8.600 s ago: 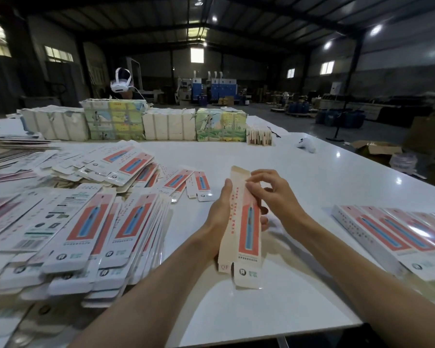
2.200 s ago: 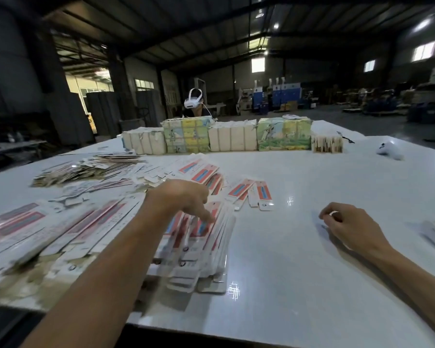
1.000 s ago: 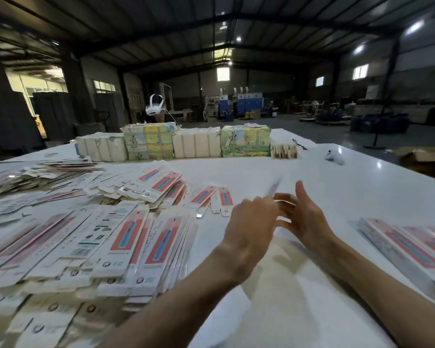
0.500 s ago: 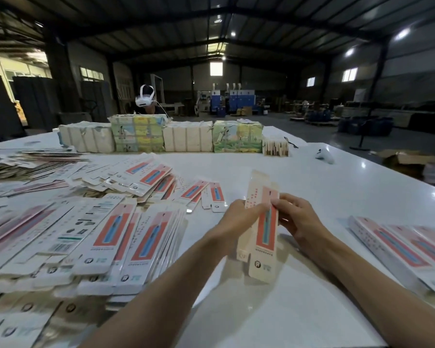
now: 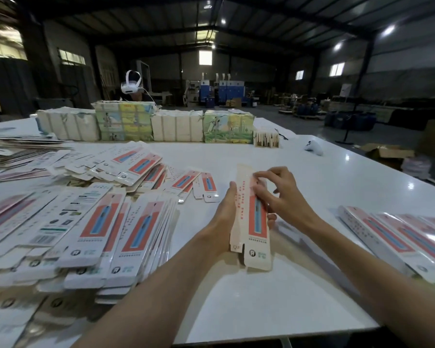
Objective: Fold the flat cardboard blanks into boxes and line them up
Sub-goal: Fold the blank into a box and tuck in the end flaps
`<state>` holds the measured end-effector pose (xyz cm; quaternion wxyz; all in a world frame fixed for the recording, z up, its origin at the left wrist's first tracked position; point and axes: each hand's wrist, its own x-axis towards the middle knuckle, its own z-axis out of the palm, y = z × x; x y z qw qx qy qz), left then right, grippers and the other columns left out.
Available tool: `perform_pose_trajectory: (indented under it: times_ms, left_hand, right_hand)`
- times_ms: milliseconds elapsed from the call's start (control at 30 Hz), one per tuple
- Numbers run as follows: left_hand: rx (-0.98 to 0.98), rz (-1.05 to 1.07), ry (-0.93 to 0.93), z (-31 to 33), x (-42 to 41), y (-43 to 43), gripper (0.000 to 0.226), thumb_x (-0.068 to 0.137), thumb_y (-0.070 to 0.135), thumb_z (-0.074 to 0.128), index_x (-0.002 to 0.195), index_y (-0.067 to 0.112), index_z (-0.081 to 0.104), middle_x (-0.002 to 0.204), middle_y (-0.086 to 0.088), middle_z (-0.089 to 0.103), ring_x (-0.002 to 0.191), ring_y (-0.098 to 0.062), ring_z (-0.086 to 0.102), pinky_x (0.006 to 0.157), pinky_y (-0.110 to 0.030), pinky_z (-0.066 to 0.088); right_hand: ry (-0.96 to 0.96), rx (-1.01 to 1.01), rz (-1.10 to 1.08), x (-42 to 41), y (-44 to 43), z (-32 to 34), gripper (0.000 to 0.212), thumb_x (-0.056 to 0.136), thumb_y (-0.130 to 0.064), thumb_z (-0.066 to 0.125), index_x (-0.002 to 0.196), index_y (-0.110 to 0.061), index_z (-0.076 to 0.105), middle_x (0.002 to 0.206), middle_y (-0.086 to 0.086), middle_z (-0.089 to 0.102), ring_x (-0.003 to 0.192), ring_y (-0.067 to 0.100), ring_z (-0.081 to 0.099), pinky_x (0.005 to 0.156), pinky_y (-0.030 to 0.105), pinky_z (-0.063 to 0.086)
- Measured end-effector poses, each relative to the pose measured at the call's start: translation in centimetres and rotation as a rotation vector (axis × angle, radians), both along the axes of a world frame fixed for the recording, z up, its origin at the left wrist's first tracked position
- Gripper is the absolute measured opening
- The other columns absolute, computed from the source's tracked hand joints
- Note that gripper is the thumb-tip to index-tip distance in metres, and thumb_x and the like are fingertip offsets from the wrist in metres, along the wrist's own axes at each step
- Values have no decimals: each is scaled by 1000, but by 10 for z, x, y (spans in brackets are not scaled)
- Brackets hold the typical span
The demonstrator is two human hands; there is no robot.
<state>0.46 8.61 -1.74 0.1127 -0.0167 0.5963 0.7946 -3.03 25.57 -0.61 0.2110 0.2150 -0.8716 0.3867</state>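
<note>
Centrally, blank (image 5: 258, 222) between left hand (image 5: 224, 214), right hand (image 5: 284, 194)

Hands: 2, left hand (image 5: 224, 217) + right hand (image 5: 284, 194). Held blank (image 5: 258, 222): 1, btwn both hands. Flat blanks (image 5: 98, 222), left side of table (image 5: 261, 310): several fanned stacks + loose ones, too many to count. Folded boxes (image 5: 397, 237), right side: at least 4 side by side, row cut off by frame edge. Far edge: 2 white bundles (image 5: 177, 128), 2 printed packs (image 5: 124, 124), 1 small tan bundle (image 5: 266, 139). White gadget (image 5: 314, 147): 1. Table: 1. Person (image 5: 131, 85) w/ headset behind the packs: 1. Open carton (image 5: 387, 153) on floor: 1.
</note>
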Motion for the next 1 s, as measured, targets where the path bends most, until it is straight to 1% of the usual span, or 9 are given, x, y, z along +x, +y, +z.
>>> perform_pose_trajectory:
  times_ms: [100, 167, 333, 433, 567, 667, 767, 867, 1000]
  left_hand:
    - [-15, 25, 12, 0, -1, 0, 56, 107, 65, 36, 109, 21, 72, 99, -17, 78, 86, -35, 76, 97, -51, 61]
    - [-64, 23, 19, 0, -2, 0, 58, 107, 65, 35, 109, 20, 72, 102, -16, 79, 86, -35, 78, 93, -47, 63]
    - [-34, -86, -9, 0, -3, 1, 74, 106, 68, 34, 142, 9, 60, 131, -27, 69, 121, -50, 66, 112, -60, 49]
    - [-3, -185, 27, 1, -4, 0, 72, 105, 70, 34, 136, 11, 63, 118, -21, 76, 102, -41, 76, 89, -48, 63]
    - [-45, -213, 96, 1, -1, 5, 67, 103, 72, 36, 127, 15, 62, 92, -13, 76, 76, -26, 75, 69, -36, 62]
    - [-3, -196, 31, 3, 2, 11, 67, 100, 75, 41, 122, 15, 60, 80, -9, 67, 63, -19, 65, 61, -29, 58]
    - [91, -185, -45, 1, 3, 10, 63, 100, 74, 42, 111, 14, 56, 75, -9, 59, 56, -16, 56, 52, -25, 51]
    - [239, -134, -93, 3, -1, 6, 62, 102, 71, 42, 115, 12, 57, 73, -8, 57, 54, -15, 54, 48, -25, 49]
    - [375, -83, -114, -1, -3, 0, 60, 105, 64, 43, 122, 10, 64, 80, -12, 66, 62, -19, 64, 57, -29, 57]
  right_hand:
    - [-23, 56, 19, -8, -5, 9, 30, 105, -38, 61, 128, -20, 66, 130, 0, 44, 125, 8, 44, 79, 1, 47]
    - [-26, -1, 19, -14, -7, 11, 22, 106, -33, 61, 117, -14, 64, 129, 3, 47, 123, 12, 51, 72, 9, 54]
    - [-141, -305, 80, -14, -3, 3, 21, 108, -21, 59, 105, 0, 60, 129, 15, 54, 92, 24, 72, 69, 26, 57]
    - [-345, -560, 284, -7, 4, 10, 23, 109, -18, 55, 107, 5, 62, 117, 20, 60, 91, 33, 66, 87, 43, 50]
    - [-463, -790, 476, 5, 6, 16, 25, 104, -20, 56, 116, 2, 59, 94, 13, 57, 99, 37, 51, 106, 49, 38]
    - [-450, -835, 510, 8, 1, 19, 22, 102, -20, 58, 114, -2, 58, 90, 9, 54, 90, 24, 54, 99, 42, 37]
    - [-379, -791, 448, 7, -3, 19, 13, 101, -16, 63, 113, -9, 63, 99, 7, 59, 94, 20, 61, 95, 35, 49]
    - [-373, -711, 373, 6, -10, 10, 47, 93, -24, 73, 137, -21, 57, 125, 11, 65, 112, 25, 69, 96, 36, 56]
    - [-413, -696, 333, 6, -15, -2, 60, 92, -36, 73, 144, -24, 46, 105, 10, 77, 94, 23, 75, 80, 31, 60]
